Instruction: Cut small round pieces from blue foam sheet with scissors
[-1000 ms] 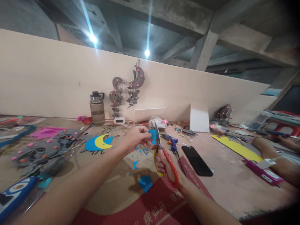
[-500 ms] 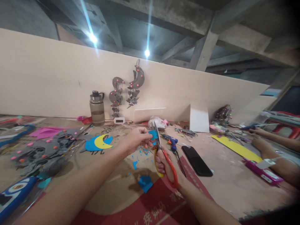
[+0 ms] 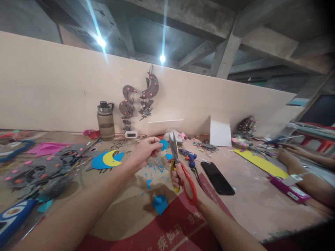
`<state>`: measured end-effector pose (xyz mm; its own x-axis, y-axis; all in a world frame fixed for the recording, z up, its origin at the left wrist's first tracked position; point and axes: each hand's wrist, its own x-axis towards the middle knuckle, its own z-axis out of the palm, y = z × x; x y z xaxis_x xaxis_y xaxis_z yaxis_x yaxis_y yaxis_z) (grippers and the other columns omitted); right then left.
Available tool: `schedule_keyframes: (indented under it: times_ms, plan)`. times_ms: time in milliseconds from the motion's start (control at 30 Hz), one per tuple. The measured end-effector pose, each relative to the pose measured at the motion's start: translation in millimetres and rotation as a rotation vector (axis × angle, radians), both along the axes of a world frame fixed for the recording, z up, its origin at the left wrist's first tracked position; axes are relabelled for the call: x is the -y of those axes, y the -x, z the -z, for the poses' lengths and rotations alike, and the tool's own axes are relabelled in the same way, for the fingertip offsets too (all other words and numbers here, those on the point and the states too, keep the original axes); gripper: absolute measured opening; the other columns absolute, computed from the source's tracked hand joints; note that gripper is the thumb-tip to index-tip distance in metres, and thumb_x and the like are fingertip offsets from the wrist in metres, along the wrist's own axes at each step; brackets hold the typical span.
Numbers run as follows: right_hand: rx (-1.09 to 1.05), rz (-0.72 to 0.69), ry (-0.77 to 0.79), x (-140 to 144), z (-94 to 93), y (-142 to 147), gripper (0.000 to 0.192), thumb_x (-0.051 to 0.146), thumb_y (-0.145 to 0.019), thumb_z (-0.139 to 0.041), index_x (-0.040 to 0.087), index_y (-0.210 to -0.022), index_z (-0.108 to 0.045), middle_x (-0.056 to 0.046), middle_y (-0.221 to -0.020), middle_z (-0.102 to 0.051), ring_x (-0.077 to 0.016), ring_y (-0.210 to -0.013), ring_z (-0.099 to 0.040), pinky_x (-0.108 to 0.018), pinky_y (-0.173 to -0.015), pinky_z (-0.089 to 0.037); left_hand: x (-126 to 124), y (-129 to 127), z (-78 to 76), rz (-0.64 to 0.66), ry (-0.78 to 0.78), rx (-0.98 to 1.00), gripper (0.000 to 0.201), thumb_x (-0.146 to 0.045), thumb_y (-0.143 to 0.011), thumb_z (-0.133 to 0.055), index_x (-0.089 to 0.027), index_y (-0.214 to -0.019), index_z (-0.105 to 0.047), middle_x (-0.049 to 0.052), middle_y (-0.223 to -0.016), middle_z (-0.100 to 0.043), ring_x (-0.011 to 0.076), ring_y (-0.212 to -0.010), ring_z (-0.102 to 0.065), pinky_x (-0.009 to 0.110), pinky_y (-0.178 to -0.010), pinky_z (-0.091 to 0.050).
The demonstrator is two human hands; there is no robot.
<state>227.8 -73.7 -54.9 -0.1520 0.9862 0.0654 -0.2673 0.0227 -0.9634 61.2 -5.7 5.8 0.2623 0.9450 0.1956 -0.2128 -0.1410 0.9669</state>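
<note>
My left hand pinches a small blue foam piece above the table. My right hand grips scissors with red and yellow handles, blades pointing up just right of the blue piece. A small blue bit hangs by the blades. Blue offcuts and tiny scraps lie on the cardboard below my hands.
A black phone and blue glue gun lie right of the scissors. A blue-and-yellow moon cutout, grey foam shapes and a water bottle sit to the left. Another person's arms rest at the right by a yellow strip.
My left hand has pulled the blue piece up and left, away from the scissor blades. The view shifted slightly; the other person's hands moved at the right.
</note>
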Motion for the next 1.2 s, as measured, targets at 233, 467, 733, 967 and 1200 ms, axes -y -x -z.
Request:
schedule_keyframes:
  times_ms: [233, 467, 733, 967, 1200]
  plan:
    - [0.0, -0.113, 0.033, 2.6, 3.1, -0.3, 0.053, 0.065, -0.072, -0.071, 0.023, -0.078, -0.04, 0.006, -0.064, -0.035, -0.0082, -0.053, -0.028, -0.022, -0.048, -0.023, 2.0, 6.8, -9.9, 0.046, 0.063, -0.063, 0.02, -0.027, -0.067, -0.067, -0.016, -0.072, -0.051, 0.001, -0.062, -0.064, 0.0105, -0.05, -0.059, 0.02, -0.047, -0.039]
    - [0.038, -0.14, 0.029, 6.0, 0.5, -2.3, 0.054, 0.066, -0.072, -0.07, 0.021, -0.077, -0.04, 0.006, -0.067, -0.036, -0.0065, -0.053, -0.029, -0.022, -0.05, -0.023, -3.6, 6.2, -4.6, 0.059, 0.026, -0.066, 0.02, -0.025, -0.066, -0.071, -0.014, -0.075, -0.058, -0.001, -0.06, -0.062, 0.0064, -0.046, -0.051, 0.019, -0.047, -0.039]
    - [0.032, -0.146, 0.029, 5.8, 1.8, -1.1, 0.051, 0.064, -0.073, -0.071, 0.023, -0.09, -0.046, 0.007, -0.066, -0.036, -0.0063, -0.051, -0.027, -0.022, -0.048, -0.019, -3.6, 5.6, -3.0, 0.05, 0.013, -0.114, 0.021, -0.028, -0.062, -0.071, -0.015, -0.068, -0.056, 0.002, -0.061, -0.064, 0.0087, -0.049, -0.056, 0.02, -0.049, -0.038]
    - [0.032, -0.166, 0.002, 2.5, 6.7, -0.8, 0.047, 0.062, -0.075, -0.07, 0.024, -0.091, -0.046, 0.008, -0.064, -0.033, -0.0057, -0.048, -0.023, -0.022, -0.045, -0.015, -7.8, 6.0, 2.0, 0.042, -0.002, -0.139, 0.015, -0.026, -0.065, -0.067, -0.016, -0.066, -0.056, 0.001, -0.061, -0.064, 0.0083, -0.048, -0.054, 0.02, -0.049, -0.038]
    - [0.047, -0.169, 0.024, 2.7, 5.0, 0.2, 0.05, 0.062, -0.072, -0.072, 0.024, -0.092, -0.047, 0.009, -0.063, -0.032, -0.0048, -0.046, -0.022, -0.021, -0.044, -0.015, -7.1, 6.2, 1.7, 0.05, -0.001, -0.137, 0.014, -0.024, -0.066, -0.067, -0.015, -0.066, -0.057, 0.001, -0.06, -0.063, 0.0085, -0.048, -0.055, 0.02, -0.049, -0.038]
